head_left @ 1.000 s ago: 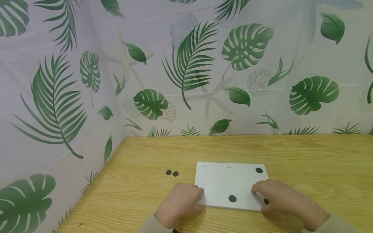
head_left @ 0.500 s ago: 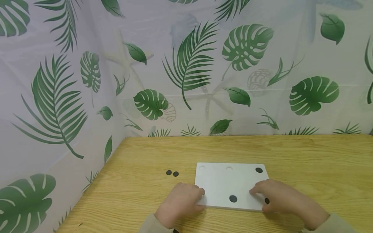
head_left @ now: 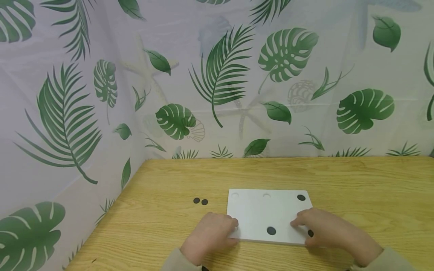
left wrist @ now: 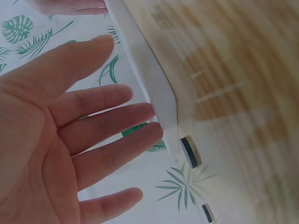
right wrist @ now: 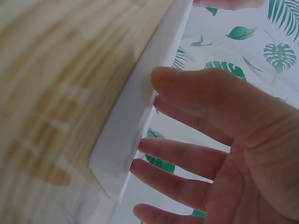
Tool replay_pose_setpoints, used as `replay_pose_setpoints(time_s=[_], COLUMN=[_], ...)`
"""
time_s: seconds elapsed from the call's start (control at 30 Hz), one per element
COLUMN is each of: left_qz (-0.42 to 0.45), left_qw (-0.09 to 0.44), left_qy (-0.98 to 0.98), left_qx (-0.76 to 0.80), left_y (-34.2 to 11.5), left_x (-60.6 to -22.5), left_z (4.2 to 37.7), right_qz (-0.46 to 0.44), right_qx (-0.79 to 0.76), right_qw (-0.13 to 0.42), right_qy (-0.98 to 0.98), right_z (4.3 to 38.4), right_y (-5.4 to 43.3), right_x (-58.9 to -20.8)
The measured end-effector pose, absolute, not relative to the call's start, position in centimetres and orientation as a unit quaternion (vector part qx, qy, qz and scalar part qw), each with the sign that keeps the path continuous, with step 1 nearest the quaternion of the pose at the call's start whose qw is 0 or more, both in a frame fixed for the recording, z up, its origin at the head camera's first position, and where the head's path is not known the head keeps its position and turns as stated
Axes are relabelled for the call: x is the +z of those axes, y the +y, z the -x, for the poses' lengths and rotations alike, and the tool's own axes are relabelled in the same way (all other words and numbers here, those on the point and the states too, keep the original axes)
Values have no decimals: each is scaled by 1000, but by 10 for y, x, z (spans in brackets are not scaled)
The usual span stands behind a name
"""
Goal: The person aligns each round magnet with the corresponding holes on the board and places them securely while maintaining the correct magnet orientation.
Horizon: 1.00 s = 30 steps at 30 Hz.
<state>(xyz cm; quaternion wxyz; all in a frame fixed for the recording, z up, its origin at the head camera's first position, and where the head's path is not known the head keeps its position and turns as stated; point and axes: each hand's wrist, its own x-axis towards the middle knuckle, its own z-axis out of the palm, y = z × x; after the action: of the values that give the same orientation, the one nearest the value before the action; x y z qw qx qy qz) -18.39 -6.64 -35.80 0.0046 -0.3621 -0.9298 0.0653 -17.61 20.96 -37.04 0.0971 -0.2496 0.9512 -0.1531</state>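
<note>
A white rectangular board point(head_left: 259, 210) with shallow round recesses lies flat on the table. Black discs sit in its far right recess point(head_left: 301, 197), near middle recess point(head_left: 271, 230) and near right recess point(head_left: 310, 233), the last partly covered by my right hand. My left hand point(head_left: 211, 235) is at the board's left end, its extended fingertips point(left wrist: 154, 130) right at the edge. On the opposite end rests my right hand point(head_left: 327, 229), fingers reaching over the top and thumb point(right wrist: 168, 79) at the near side. The near left corner is hidden by the left hand.
Two loose black discs, one on the left point(head_left: 196, 200) and one on the right point(head_left: 205, 202), lie on the wooden table point(head_left: 162, 222) left of the board. A leaf-printed curtain point(head_left: 234, 139) hangs along the back and left.
My right index finger has slid slightly left over the board's top. The left hand and the discs have stayed practically in place.
</note>
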Motion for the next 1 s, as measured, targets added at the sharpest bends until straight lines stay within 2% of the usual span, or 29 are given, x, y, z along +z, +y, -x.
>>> replay_pose_setpoints(time_s=[0.73, 1.0], left_qz=[356, 344], left_qw=[4, 31], left_qy=[-932, -938], left_qx=[63, 27], left_y=[-69, -79], left_x=[-358, -353], left_z=[185, 190], right_qz=[248, 241], right_qx=[-152, -152], right_qw=[103, 108], right_qy=[951, 953], right_z=[178, 177], right_y=[211, 210], right_x=[-371, -371])
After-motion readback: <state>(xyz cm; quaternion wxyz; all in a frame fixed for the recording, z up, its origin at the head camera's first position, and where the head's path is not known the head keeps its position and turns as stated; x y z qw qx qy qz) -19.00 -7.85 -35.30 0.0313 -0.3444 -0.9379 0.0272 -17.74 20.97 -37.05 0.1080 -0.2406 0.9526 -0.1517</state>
